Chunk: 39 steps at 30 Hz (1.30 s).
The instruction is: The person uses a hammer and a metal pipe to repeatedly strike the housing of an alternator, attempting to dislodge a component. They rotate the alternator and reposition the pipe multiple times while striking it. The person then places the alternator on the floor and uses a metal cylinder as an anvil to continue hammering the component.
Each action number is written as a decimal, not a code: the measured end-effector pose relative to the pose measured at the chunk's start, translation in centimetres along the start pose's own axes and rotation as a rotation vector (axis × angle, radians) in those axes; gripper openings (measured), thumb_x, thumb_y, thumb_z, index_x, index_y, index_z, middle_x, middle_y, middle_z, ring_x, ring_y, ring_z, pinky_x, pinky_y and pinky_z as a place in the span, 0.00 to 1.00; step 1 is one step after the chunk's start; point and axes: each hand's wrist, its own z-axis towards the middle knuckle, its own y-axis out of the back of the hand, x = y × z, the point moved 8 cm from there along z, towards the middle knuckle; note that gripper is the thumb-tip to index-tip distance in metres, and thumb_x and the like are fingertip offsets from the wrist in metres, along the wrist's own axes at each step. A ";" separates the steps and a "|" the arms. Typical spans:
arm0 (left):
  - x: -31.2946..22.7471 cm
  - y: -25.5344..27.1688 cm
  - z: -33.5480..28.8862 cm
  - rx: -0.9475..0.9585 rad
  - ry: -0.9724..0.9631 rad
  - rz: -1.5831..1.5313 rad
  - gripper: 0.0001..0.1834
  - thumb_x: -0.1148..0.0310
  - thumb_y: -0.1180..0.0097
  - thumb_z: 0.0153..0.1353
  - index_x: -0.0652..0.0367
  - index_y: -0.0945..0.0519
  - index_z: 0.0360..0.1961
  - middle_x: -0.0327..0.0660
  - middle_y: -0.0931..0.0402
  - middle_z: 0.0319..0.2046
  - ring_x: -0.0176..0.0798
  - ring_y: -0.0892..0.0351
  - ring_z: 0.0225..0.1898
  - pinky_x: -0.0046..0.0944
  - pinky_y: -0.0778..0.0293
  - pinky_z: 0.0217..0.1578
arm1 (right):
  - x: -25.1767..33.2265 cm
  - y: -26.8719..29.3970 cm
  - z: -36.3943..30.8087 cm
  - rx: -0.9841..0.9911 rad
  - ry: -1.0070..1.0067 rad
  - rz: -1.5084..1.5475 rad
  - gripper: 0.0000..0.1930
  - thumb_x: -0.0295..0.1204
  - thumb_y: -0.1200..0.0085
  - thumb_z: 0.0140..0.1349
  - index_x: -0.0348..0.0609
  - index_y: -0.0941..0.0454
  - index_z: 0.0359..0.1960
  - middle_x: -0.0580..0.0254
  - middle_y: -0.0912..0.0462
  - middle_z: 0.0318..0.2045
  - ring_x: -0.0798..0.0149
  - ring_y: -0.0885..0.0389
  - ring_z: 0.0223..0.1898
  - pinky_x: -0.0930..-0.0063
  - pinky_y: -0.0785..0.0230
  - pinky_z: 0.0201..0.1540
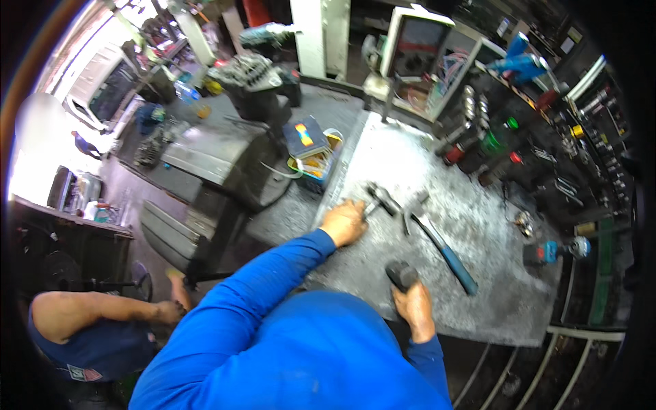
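Dark-headed metal tool (385, 198) rests on the workbench (502, 311), just far and right of my left hand (344, 223), whose fingers look curled round its shaft. My right hand (415, 309), by the near edge, grasps a black rounded object (402, 275); from my remote view I cannot tell what it is. Right of both lies a blue-handled claw hammer (446, 253), its head close beside the tool's. For good control, I judge the left grip should be firm with the wrist straight, so the tool's head cannot swing into the claw. I would lift it clear instead of dragging. With the right, I would hold the black object well in from the near edge, and keep my left knuckles out of its path.
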 end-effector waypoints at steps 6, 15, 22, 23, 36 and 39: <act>1.7 2.0 0.5 0.214 0.070 -0.264 0.33 0.56 0.36 0.57 0.71 0.25 0.57 0.68 0.20 0.55 0.63 0.20 0.59 0.53 0.24 0.59 | -0.7 0.0 0.5 0.023 0.007 0.152 0.18 0.35 0.31 0.56 0.36 0.12 0.45 0.33 0.13 0.39 0.33 0.14 0.46 0.49 0.20 0.46; 0.8 22.1 -9.1 -0.100 -0.032 -0.299 0.27 0.58 0.38 0.67 0.63 0.23 0.62 0.58 0.16 0.46 0.54 0.13 0.45 0.49 0.20 0.47 | -1.6 -0.5 1.2 0.154 -0.031 0.265 0.19 0.29 0.32 0.57 0.35 0.14 0.50 0.41 0.10 0.45 0.45 0.11 0.49 0.60 0.22 0.54; 5.1 43.7 -14.9 -0.864 -0.298 0.346 0.17 0.64 0.39 0.69 0.64 0.20 0.53 0.55 0.15 0.34 0.55 0.14 0.34 0.49 0.20 0.40 | -0.7 0.2 1.2 0.116 -0.090 0.394 0.19 0.26 0.31 0.55 0.34 0.14 0.50 0.46 0.10 0.46 0.52 0.11 0.48 0.63 0.24 0.55; 7.5 45.3 -13.5 -0.815 -0.219 0.259 0.18 0.64 0.39 0.69 0.65 0.19 0.53 0.56 0.15 0.35 0.55 0.13 0.36 0.49 0.20 0.40 | 0.2 0.3 1.5 0.095 -0.047 0.421 0.19 0.25 0.31 0.54 0.32 0.14 0.49 0.46 0.10 0.44 0.53 0.11 0.48 0.62 0.23 0.54; 18.1 50.2 -1.3 -0.478 -0.049 0.386 0.24 0.48 0.44 0.73 0.60 0.18 0.49 0.57 0.14 0.39 0.61 0.13 0.45 0.57 0.19 0.46 | 24.2 11.6 10.4 0.017 0.282 0.583 0.15 0.28 0.30 0.59 0.35 0.16 0.46 0.62 0.14 0.31 0.66 0.18 0.30 0.70 0.22 0.34; 17.7 50.0 -0.1 -0.386 -0.087 0.364 0.23 0.49 0.45 0.73 0.60 0.17 0.49 0.58 0.14 0.38 0.61 0.13 0.44 0.57 0.18 0.46 | 31.4 15.2 13.5 0.020 0.430 0.239 0.12 0.27 0.31 0.63 0.34 0.16 0.44 0.59 0.13 0.33 0.61 0.14 0.31 0.68 0.21 0.37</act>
